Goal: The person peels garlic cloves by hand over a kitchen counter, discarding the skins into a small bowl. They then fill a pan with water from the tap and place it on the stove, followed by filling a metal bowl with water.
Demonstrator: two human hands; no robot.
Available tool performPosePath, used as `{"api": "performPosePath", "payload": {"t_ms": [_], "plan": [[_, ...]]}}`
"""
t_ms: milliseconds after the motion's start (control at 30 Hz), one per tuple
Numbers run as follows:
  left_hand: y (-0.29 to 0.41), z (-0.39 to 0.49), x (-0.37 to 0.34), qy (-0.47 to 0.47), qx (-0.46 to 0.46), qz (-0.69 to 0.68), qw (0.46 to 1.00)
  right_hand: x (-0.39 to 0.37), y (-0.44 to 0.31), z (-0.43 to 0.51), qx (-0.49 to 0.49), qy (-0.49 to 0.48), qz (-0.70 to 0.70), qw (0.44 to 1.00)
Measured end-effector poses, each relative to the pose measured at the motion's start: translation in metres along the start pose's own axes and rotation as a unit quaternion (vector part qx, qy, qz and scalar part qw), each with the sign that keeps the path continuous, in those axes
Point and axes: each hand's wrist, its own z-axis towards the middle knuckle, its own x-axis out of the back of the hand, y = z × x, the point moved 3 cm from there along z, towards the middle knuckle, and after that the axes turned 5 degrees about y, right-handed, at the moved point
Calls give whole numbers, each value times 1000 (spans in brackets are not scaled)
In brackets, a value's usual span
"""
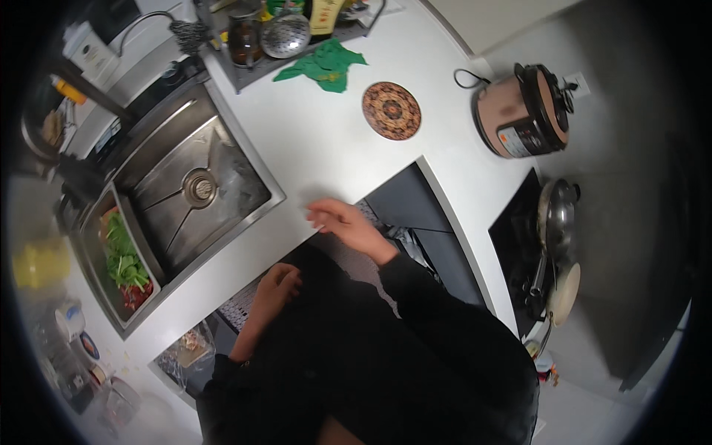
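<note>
My right hand (346,223) hovers by the front edge of the white countertop (317,150), right of the sink, its fingers loosely bent. A small white spot shows at its fingertips; I cannot tell what it is. Close to my dark clothing, my left hand (273,290) is half curled in front of the counter edge, with nothing visible in it. The stainless steel sink (161,228) lies ahead to the left, with a drain strainer (200,188) in its large basin. Green leafy vegetables (123,250) and something dark red (136,295) fill part of its narrow side compartment.
Behind are a patterned round mat (392,111), a green cloth or bag (328,65) and a rack (295,61) with bottles and a skimmer. An electric pressure cooker (520,114) stands right, beyond it a black cooktop (509,250) with a lidded pan (558,222). Plastic containers (119,400) stand left.
</note>
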Motion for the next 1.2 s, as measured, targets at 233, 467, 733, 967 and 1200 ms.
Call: {"api": "performPosePath", "payload": {"t_ms": [233,467,733,967,1200], "plan": [[-37,70,-102,-232,9,19,972,83,130,-170,-135,337,36,931],[-61,115,-220,-296,33,-106,949,47,235,-274,-275,257,35,926],[-61,216,-357,-192,-43,-224,955,101,316,-374,-330,152,-89,928],[-81,227,-446,135,80,-396,905,214,379,-426,-258,109,-137,950],[-95,187,-485,89,84,-385,915,309,406,-474,-292,130,-151,935]]}}
